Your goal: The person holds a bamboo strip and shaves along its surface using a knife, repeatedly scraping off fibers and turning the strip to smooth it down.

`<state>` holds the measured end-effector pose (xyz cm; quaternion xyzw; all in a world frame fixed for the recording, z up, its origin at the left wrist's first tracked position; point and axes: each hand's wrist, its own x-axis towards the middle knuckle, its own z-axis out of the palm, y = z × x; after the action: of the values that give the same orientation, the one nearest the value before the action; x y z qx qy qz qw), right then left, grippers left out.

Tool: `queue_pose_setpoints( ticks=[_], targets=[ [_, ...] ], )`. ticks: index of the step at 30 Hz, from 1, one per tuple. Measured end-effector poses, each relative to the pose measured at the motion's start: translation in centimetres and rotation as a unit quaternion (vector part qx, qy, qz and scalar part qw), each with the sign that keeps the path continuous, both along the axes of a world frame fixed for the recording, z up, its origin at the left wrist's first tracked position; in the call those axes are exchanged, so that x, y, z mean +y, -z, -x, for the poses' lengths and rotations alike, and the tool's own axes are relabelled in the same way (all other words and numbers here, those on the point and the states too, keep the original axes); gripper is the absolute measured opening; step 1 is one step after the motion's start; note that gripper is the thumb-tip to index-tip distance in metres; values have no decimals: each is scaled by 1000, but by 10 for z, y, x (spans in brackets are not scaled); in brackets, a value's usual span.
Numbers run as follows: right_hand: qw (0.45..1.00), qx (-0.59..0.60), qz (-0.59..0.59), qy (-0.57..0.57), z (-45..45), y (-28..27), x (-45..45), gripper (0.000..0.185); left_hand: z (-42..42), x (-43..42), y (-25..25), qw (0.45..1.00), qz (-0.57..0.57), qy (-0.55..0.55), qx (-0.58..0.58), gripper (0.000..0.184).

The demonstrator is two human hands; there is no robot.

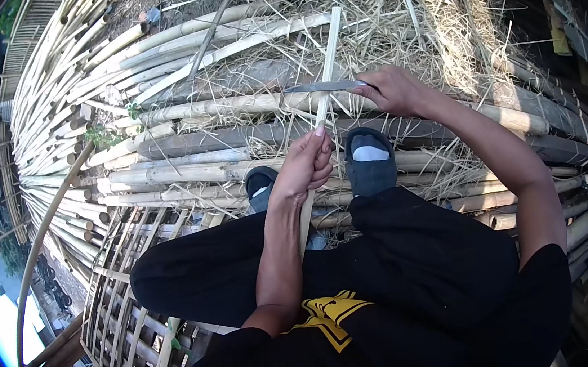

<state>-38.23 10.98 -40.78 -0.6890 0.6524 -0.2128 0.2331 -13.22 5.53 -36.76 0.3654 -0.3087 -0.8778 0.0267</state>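
Note:
A pale, flat bamboo strip [330,52] runs upward and slightly right from between my knees. My left hand [306,160] is closed round its lower part, with the thumb lying along the strip. My right hand [392,90] grips a knife, its handle hidden in the fingers. The grey knife blade [319,87] points left and lies across the strip, a little above my left hand. The strip's upper end is beyond the blade, over scattered shavings [367,1].
Long bamboo poles [184,112] lie side by side under and around my feet. A woven bamboo lattice [124,311] stands at the lower left, beside a curved rod [33,249]. Dark slippers [372,171] are on my feet. Straw-like shavings cover the upper right.

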Motion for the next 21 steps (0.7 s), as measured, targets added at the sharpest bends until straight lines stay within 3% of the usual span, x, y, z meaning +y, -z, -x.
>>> queue_pose_setpoints(
  ticks=[4, 6, 7, 8, 10, 12, 13, 14, 15, 18, 21],
  targets=[
    [994, 58, -27, 92, 45, 17, -19, 49, -5, 2, 1, 1000, -2, 12, -12, 34],
    [957, 32, -157, 243, 99, 15, -27, 53, -8, 10, 1, 999, -1, 39, 23, 34],
    [958, 41, -129, 255, 150, 47, -23, 54, -5, 8, -1, 999, 2, 41, 21, 34],
    [925, 82, -196, 314, 158, 15, -18, 54, -4, 7, -5, 999, 13, 38, 20, 34],
    [936, 66, -78, 336, 171, 17, -10, 56, 0, 5, -4, 999, 46, 2, -10, 34],
    [940, 17, -35, 340, 145, -2, -4, 57, 3, 3, 10, 996, 79, -12, -48, 34],
    [940, -6, -62, 335, 129, -5, -4, 58, 3, 6, 15, 990, 109, -17, -91, 34],
    [965, -38, -32, 257, 110, 0, -2, 60, 7, 7, 15, 982, 148, -27, -114, 37],
    [971, -29, -75, 223, 76, -14, -3, 60, 8, 7, 19, 982, 145, -28, -115, 37],
    [990, -33, -123, 65, 8, -27, -3, 55, 6, 9, 37, 921, 349, 10, -174, 42],
    [996, -28, -77, 23, -19, -9, 1, 51, 11, 11, 18, 877, 424, 31, -223, 41]
  ],
)
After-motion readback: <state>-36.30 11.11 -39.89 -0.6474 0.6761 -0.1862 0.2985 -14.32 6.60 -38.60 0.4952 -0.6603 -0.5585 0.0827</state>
